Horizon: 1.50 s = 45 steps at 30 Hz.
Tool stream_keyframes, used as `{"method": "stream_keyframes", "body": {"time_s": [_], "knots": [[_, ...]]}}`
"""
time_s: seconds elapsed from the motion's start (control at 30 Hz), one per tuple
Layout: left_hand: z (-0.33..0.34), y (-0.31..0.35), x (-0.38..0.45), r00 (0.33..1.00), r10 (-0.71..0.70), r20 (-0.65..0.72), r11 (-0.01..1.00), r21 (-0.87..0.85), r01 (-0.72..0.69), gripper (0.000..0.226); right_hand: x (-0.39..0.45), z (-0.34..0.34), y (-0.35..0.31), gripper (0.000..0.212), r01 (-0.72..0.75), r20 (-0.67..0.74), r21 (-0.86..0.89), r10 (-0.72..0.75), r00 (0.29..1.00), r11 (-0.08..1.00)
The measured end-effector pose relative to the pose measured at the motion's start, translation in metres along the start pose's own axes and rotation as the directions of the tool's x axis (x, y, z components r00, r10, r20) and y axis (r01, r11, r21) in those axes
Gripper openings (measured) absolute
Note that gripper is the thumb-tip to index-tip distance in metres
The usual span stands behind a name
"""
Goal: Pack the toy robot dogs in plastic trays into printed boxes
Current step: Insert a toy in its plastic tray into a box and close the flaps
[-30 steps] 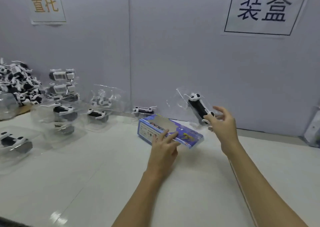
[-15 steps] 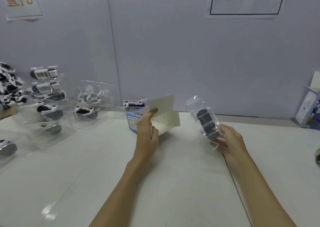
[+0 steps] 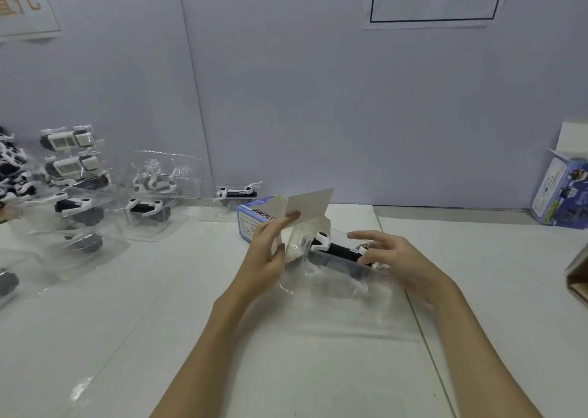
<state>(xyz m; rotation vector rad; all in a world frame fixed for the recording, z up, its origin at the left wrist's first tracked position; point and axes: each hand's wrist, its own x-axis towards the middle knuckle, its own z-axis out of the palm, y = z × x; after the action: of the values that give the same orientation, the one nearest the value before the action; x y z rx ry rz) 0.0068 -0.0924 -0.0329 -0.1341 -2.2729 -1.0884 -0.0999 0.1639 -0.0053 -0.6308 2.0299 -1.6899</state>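
- While the left hand (image 3: pixel 265 253) pinches the printed box (image 3: pixel 254 218) flap up near the tabletop (image 3: pixel 286 354) back edge,
- the right hand (image 3: pixel 397 258) grip clasps the trayed toy robot dog (image 3: pixel 337 249) at the box mouth.

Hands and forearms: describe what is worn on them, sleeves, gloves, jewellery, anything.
Nothing is worn. The left hand and right hand are bare, without gloves, rings or a watch. Both forearms are bare to the bottom edge of the frame, with no sleeve in view.
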Motion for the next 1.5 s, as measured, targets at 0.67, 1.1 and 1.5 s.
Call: {"method": "stream_keyframes", "body": {"time_s": [0.67,1.1,1.5], "knots": [[0.006,0.008,-0.005,0.997,0.047,0.069,0.987,0.153,-0.057,0.069,0.018,0.016,0.014,0.044,0.124,-0.432,0.069,-0.083,0.898,0.99],[0.033,0.007,-0.002,0.987,0.08,-0.141,0.917,0.398,-0.018,0.078,0.017,0.033,0.017,0.035,0.044,-0.361,-0.059,-0.062,0.93,0.997],[0.028,0.018,-0.009,0.996,0.091,-0.024,0.972,0.219,-0.084,0.061,0.023,0.056,0.014,0.054,0.106,-0.317,0.1,-0.069,0.946,0.989]]}}
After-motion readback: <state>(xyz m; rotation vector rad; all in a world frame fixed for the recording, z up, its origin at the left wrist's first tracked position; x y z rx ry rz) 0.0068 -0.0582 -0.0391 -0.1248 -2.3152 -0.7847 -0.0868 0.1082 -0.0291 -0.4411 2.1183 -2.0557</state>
